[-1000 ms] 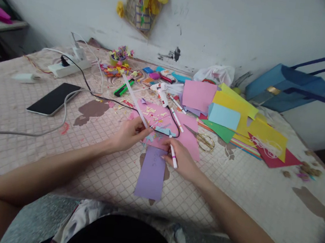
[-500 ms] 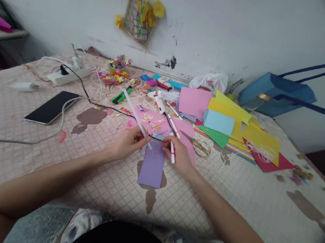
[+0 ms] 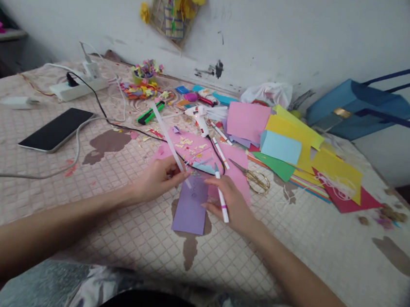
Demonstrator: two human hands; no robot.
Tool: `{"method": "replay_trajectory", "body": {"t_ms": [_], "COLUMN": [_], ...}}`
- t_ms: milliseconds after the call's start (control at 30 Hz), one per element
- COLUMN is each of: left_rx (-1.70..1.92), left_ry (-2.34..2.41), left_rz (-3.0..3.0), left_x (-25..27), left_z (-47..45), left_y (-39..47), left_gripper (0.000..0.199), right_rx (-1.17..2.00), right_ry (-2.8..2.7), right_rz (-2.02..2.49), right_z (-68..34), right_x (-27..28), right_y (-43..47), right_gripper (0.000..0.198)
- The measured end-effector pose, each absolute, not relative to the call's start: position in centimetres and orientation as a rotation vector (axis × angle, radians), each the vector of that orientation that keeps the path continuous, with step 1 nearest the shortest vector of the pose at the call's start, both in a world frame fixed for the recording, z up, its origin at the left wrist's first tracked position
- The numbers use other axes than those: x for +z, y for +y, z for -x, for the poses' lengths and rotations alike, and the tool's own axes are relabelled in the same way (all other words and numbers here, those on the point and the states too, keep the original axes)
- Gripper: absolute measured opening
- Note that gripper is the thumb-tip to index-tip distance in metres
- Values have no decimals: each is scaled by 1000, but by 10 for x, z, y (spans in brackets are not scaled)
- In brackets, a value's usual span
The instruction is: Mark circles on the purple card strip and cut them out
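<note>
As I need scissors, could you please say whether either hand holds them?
No, the scissors lie partly on pink paper, apart from both hands.

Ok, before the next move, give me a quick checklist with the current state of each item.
1. Strip held: ok. The left hand pinches the clear strip.
2. Marker held: ok. It is in the right hand.
3. Marker uncapped: cannot tell; the tip is too small.
4. Purple paper flat: ok. It lies on the table between the hands, small marks showing.
5. Cord clear of hands: not ok. The black cord passes close to the left fingertips.
6. Scissors clear of hands: ok. They lie apart, beyond the right hand.
</note>
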State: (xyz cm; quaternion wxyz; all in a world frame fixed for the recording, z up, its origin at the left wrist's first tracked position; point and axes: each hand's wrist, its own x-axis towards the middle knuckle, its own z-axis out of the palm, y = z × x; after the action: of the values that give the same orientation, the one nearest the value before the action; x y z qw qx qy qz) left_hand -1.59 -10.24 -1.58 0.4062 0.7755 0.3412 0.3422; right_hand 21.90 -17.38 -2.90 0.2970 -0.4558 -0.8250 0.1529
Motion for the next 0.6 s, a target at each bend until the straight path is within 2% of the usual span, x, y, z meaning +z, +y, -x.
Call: {"method": "replay_trajectory", "body": {"t_ms": [100,167,233,367,467,600], "left_rx": [884,878,870,855,842,828], "left_ry": [876,858,834,836,842,842], "left_rz": [-1979,-1999,-2021,-2073,-2092,-2118], "left_x": [-15,-15,-15,-16,-16,-16], "left_z": [17,18,18,18,18,18], "left_y": [-101,-101,-102,-105,-106,-106], "left_gripper": [25,24,23,20,21,22], "right_rx": [445,453,445,479,587,685], "right_ry": [-2279,-2278,-2203,-1858,-1644,-1653], "right_rz": [1260,1294,1283,1170,1059,1095], "right_z": [-215,-214,-212,-209,-207,-213], "right_x": [-34,-34,-31,-23,-24,-38], "right_y": [-175,-176,-177,-178,-180,-185], "right_gripper": [55,56,50,25,27,23]}}
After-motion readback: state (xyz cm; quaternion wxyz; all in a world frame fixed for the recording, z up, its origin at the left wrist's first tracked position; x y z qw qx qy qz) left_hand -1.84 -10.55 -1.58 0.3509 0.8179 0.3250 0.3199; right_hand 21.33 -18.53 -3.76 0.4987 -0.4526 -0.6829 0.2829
